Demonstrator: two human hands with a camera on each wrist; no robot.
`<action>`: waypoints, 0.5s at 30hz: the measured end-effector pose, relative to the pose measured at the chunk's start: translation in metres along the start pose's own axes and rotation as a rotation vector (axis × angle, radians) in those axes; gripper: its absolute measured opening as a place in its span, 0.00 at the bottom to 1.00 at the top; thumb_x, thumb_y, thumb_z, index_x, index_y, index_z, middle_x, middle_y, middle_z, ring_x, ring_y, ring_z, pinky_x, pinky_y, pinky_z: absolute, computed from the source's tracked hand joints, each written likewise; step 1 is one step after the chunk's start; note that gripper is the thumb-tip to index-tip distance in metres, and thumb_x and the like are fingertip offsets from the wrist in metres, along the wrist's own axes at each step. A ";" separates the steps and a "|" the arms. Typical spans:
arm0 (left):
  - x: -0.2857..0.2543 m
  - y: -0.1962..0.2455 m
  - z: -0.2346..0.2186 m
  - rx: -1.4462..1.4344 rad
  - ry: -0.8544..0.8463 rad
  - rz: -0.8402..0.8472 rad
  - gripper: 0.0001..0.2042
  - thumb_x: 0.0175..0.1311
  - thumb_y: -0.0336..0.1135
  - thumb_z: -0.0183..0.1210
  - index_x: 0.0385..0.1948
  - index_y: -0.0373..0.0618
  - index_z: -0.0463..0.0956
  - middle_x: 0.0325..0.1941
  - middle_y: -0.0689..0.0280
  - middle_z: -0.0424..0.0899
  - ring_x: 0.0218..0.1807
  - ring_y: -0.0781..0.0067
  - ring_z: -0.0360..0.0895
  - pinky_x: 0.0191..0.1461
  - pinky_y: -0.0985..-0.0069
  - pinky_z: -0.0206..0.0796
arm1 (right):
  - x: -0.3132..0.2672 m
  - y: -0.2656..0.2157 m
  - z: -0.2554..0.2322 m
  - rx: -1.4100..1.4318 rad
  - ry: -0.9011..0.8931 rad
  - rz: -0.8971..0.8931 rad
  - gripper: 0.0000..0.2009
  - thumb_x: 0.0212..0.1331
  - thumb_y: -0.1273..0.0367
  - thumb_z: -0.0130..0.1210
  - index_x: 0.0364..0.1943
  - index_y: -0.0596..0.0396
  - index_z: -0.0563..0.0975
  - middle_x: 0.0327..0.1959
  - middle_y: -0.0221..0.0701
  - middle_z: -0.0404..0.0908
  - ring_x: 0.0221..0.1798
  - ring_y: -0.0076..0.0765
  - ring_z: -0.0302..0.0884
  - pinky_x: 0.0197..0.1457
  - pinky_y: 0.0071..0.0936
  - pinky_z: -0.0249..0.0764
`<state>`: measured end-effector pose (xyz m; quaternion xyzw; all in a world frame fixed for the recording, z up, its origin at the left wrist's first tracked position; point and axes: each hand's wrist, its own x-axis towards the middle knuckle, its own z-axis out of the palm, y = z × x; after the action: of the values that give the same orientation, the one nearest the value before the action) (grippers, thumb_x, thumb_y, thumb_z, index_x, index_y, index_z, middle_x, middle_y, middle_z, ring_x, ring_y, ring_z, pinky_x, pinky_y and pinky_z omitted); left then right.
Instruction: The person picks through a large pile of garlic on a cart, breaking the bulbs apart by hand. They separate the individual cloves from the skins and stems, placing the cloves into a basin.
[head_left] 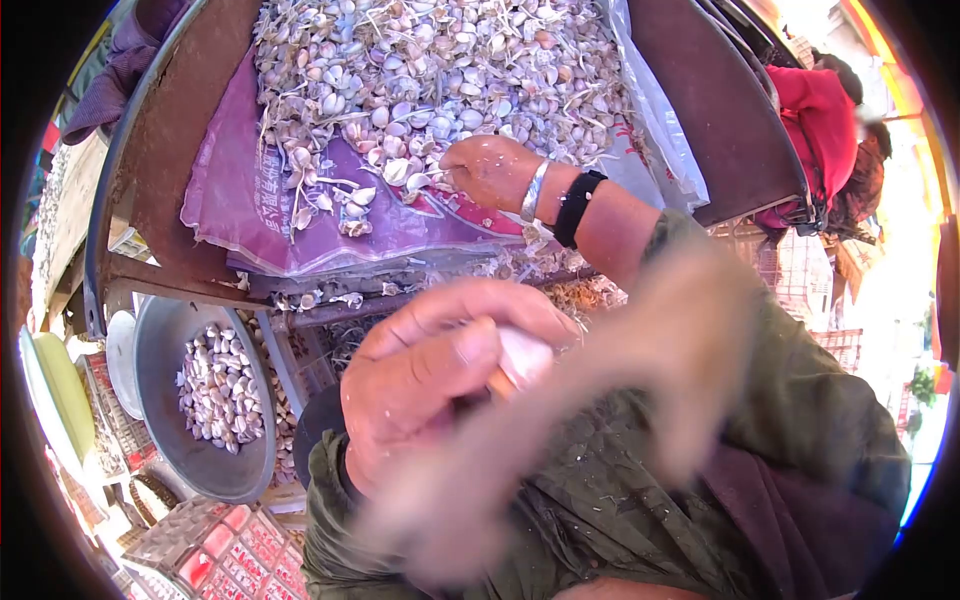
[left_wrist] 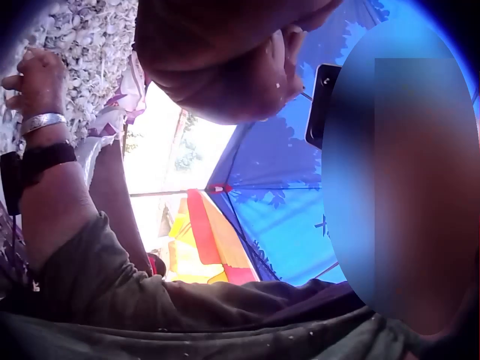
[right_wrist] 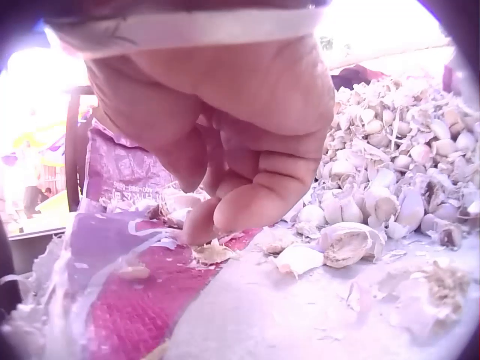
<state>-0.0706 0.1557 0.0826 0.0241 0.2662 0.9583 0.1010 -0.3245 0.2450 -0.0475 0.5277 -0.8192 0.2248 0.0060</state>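
In the head view my left hand (head_left: 425, 375) is raised over the lap, thumb and fingers curled round a whitish-pink piece of garlic (head_left: 522, 358). The left wrist view shows this hand (left_wrist: 217, 64) dark, from below. My right hand (head_left: 490, 175), with a bracelet and black band at the wrist, reaches to the near edge of the garlic heap (head_left: 440, 70). Seen from its wrist, the right hand (right_wrist: 232, 157) points downward with loosely bent fingers, a gap between thumb and fingertips. The fingertips are right at a scrap of dry skin (right_wrist: 214, 253) on the sack (right_wrist: 135, 315).
A grey basin (head_left: 150, 400) with loose cloves (head_left: 220, 390) stands at lower left, beside red-and-white crates (head_left: 230, 550). The heap lies on purple sacking (head_left: 225, 190) between raised brown side panels (head_left: 720, 110). A blurred brownish shape (head_left: 590, 390) crosses close before the head camera.
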 end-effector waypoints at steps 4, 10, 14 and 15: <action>0.015 -0.004 -0.042 -0.112 0.091 0.033 0.20 0.66 0.38 0.49 0.52 0.31 0.69 0.29 0.55 0.75 0.19 0.75 0.67 0.17 0.80 0.57 | 0.010 -0.013 0.004 -0.007 -0.160 0.146 0.11 0.54 0.67 0.55 0.40 0.54 0.81 0.37 0.45 0.82 0.42 0.54 0.80 0.47 0.43 0.75; 0.019 -0.005 -0.063 -0.083 0.215 0.013 0.20 0.62 0.34 0.47 0.51 0.29 0.69 0.33 0.53 0.75 0.20 0.75 0.67 0.18 0.81 0.56 | 0.007 -0.016 0.008 -0.068 -0.194 0.109 0.11 0.52 0.65 0.58 0.39 0.52 0.80 0.35 0.44 0.82 0.40 0.53 0.80 0.46 0.43 0.75; 0.019 -0.004 -0.069 -0.055 0.288 -0.005 0.18 0.55 0.30 0.49 0.46 0.28 0.70 0.29 0.53 0.77 0.18 0.74 0.65 0.20 0.78 0.56 | 0.001 -0.023 0.004 -0.033 -0.093 0.142 0.11 0.54 0.65 0.57 0.38 0.54 0.80 0.33 0.44 0.82 0.37 0.51 0.81 0.42 0.40 0.76; 0.020 -0.005 -0.071 -0.044 0.294 -0.006 0.17 0.54 0.29 0.49 0.45 0.29 0.71 0.29 0.53 0.77 0.17 0.74 0.65 0.20 0.78 0.56 | -0.001 -0.024 0.001 -0.002 -0.056 0.144 0.10 0.55 0.65 0.56 0.39 0.54 0.80 0.32 0.43 0.82 0.35 0.48 0.81 0.40 0.39 0.77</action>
<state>-0.0960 0.1278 0.0188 -0.1198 0.2570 0.9568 0.0644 -0.3030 0.2369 -0.0395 0.4733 -0.8551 0.2091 -0.0324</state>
